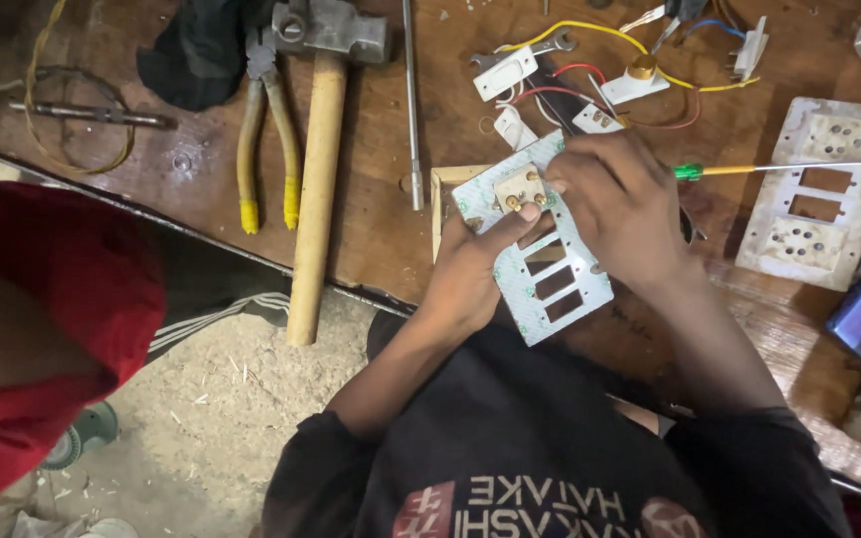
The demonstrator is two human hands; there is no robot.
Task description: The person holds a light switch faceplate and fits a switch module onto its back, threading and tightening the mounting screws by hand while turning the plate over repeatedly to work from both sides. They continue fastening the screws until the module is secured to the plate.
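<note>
We grip switch plate (535, 261) in left hand (470, 274), long axis slanting away; right hand (620, 204) fingers pinch socket module (520, 187) at far end.

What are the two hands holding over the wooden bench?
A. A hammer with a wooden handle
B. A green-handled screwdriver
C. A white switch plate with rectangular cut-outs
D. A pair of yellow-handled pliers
C: the left hand and right hand both grip the white switch plate, while the hammer, pliers and screwdriver lie untouched on the bench.
</note>
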